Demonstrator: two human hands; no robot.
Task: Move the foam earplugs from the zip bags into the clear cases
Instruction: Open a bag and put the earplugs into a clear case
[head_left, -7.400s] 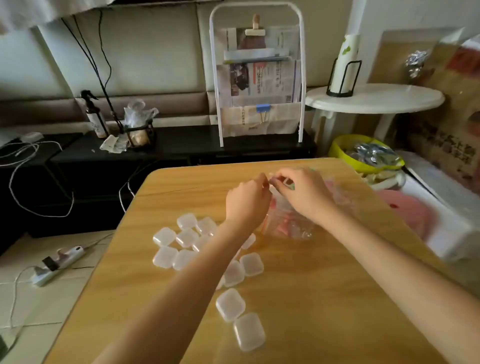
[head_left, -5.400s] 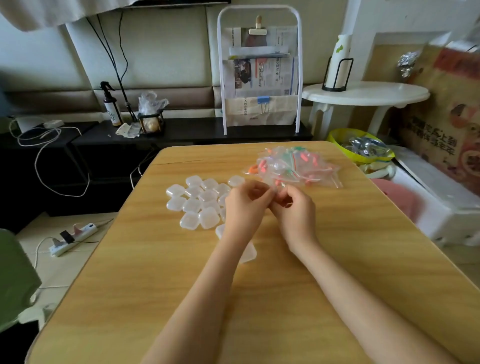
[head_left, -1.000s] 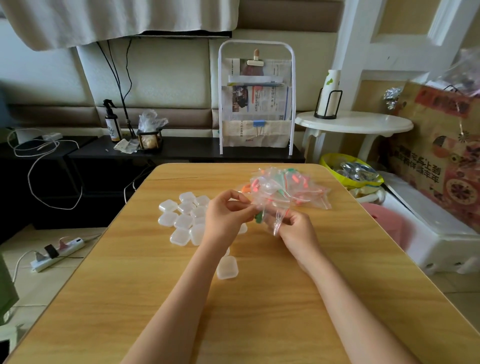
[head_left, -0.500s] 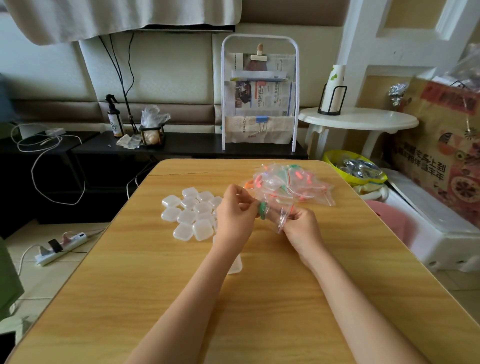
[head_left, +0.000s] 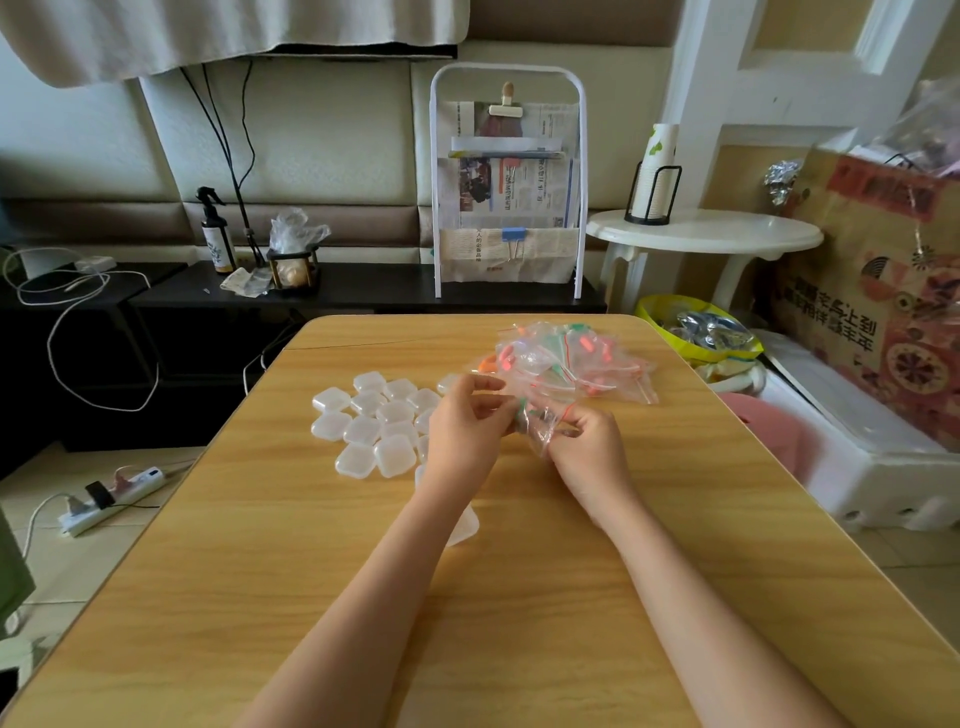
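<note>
Since half a second ago both hands have barely shifted: the left hand (head_left: 462, 431) and right hand (head_left: 587, 452) still pinch one small zip bag (head_left: 543, 423) between them, fingers curled onto its thin plastic. What sits inside that bag is hard to make out (a green speck shows by the left fingertips). Just beyond the fingers lies a heap of zip bags (head_left: 576, 358) with orange and green earplugs showing through. Left of the left fingers sits a cluster of clear cases (head_left: 374, 421), all closed; one more case (head_left: 465, 527) is half hidden under the left forearm. Nearer than the fingers, the wooden worktop (head_left: 519, 623) lies bare to its front edge. Past its far edge stand a newspaper rack (head_left: 509, 182) and a white round side table (head_left: 706, 236); a power strip (head_left: 111, 499) lies on the tiled floor.
</note>
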